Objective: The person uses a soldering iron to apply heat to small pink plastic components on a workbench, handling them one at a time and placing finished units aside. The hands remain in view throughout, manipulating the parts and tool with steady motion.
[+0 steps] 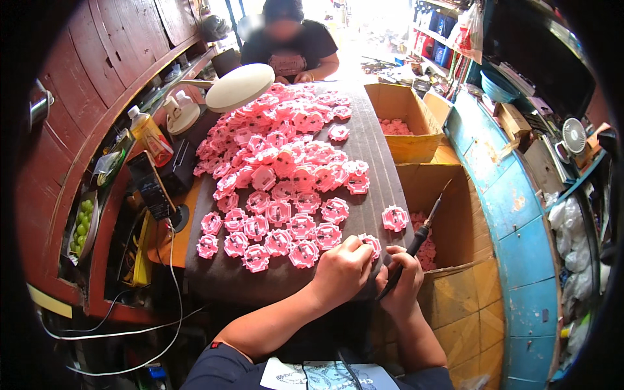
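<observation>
Our right hand (402,281) holds a soldering iron (418,239); our left hand (342,272) curls against a pink part (372,245), grip unclear.

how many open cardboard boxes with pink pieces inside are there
2: a farther open brown cardboard box right of the dark rectangular table, and a nearer one along the same side, both holding pink plastic pieces. More may be hidden.

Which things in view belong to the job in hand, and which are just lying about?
Likely in the job:
- pink parts, one beside the left hand
- pen-shaped tool, held in the right hand
- near cardboard box, with pink parts inside

Likely lying about:
- phone
- bottle
- green fruit
- small fan
- blue basin
</observation>
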### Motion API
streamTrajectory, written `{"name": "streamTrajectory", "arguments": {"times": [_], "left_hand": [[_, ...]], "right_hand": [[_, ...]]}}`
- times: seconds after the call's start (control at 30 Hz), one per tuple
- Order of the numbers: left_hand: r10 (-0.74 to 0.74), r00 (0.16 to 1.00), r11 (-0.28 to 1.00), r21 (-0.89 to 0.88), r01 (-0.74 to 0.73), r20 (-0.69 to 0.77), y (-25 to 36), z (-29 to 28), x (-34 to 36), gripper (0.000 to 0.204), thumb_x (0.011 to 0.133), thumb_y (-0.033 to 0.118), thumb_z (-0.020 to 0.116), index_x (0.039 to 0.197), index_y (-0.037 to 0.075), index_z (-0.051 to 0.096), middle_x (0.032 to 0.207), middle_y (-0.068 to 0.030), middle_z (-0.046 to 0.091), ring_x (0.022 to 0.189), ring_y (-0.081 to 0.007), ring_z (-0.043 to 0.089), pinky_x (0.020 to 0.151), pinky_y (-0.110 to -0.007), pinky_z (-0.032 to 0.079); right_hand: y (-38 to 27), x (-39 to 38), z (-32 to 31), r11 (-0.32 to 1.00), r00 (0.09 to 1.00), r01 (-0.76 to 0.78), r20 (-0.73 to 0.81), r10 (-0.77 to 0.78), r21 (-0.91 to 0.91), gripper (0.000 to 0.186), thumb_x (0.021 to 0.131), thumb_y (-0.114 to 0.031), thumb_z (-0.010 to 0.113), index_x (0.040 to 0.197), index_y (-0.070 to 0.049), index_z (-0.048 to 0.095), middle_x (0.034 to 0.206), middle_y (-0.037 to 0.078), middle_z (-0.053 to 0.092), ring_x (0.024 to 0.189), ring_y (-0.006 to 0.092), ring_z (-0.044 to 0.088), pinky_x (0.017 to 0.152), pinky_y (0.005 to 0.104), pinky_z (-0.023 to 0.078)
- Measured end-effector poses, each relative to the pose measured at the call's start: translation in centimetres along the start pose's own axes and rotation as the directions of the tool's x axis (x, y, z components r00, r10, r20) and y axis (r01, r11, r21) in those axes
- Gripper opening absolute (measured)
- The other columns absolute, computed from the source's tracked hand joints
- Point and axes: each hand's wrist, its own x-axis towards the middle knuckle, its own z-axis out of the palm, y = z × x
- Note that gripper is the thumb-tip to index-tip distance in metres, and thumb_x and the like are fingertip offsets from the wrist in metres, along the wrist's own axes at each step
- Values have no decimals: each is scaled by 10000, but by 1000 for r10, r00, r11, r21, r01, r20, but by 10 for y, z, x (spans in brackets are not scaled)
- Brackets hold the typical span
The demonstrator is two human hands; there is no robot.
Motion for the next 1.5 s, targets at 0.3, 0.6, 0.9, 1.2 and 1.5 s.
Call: {"name": "streamTrajectory", "arguments": {"times": [0.3,0.6,0.9,1.2,1.5], "left_hand": [[14,998,1000,1,-14,-53,-7,7,-4,111,927,147,725,962,52,681,916,-144,651,798,-338,694,667,-438,588],[35,997,998,-41,-38,-69,-13,21,-4,117,936,139,691,1004,44,681,906,-143,660,821,-322,708,672,-421,610],[9,998,998,-60,-13,-62,-15,13,-3,112,925,115,692,1009,45,670,930,-148,659,850,-334,707,675,-428,606],[-21,1000,993,-116,21,8,-12,1,0,173,849,33,734,1015,46,684,929,-169,650,837,-377,676,717,-462,574],[-36,999,988,-149,40,27,-4,-45,3,221,871,-5,762,1087,0,718,1010,-166,681,841,-328,706,732,-409,589]], "right_hand": [[-4,-2,4,995,1000,9,17,-7,-101,446,769,-79,764,1149,-57,531,1128,145,708,775,283,604,730,420,525],[-11,10,-6,982,990,-11,139,38,-187,521,816,-241,850,1199,-54,550,1137,164,728,964,386,703,841,466,563],[-3,33,1,998,966,40,257,-25,-53,534,822,-183,855,1236,-56,543,1219,215,729,1067,433,729,905,472,585],[0,33,2,1000,978,21,207,-25,20,501,860,-194,841,1237,-60,539,1187,203,732,989,438,729,833,475,587],[-2,28,0,998,975,-65,213,66,-14,575,795,-90,881,1232,-64,508,1217,215,729,1009,407,754,848,441,604]]}}
